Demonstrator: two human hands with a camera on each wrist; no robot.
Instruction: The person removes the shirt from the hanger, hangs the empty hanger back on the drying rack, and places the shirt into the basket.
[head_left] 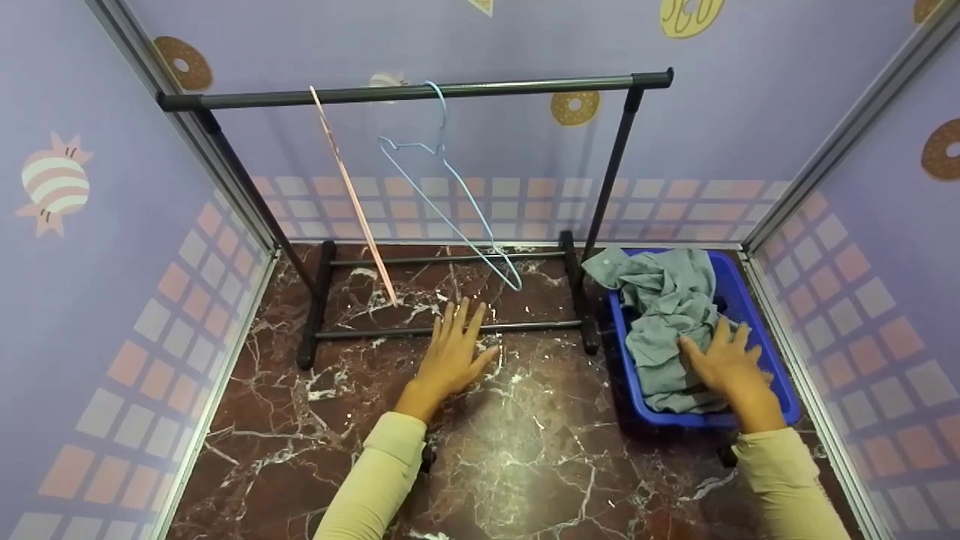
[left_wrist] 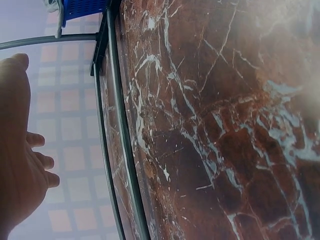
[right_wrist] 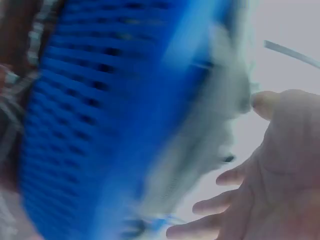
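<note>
A blue plastic basket (head_left: 750,300) stands on the floor at the right, with a crumpled grey-green cloth garment (head_left: 660,315) heaped in it. Over the basket's right part, my right hand (head_left: 731,367) is spread with fingers apart, next to the garment; whether it touches the cloth I cannot tell. In the right wrist view the basket (right_wrist: 100,100) is blurred and the right hand (right_wrist: 285,170) holds nothing. My left hand (head_left: 454,349) reaches forward near the rack's front lower bar, fingers straight and empty. The left wrist view shows that left hand (left_wrist: 20,145) beside the rack.
A black garment rack (head_left: 495,88) stands against the back wall. From its top rail hang a pink hanger (head_left: 352,195) and a light blue hanger (head_left: 457,187). Dark red marbled floor (head_left: 510,450) lies before it, between patterned side walls.
</note>
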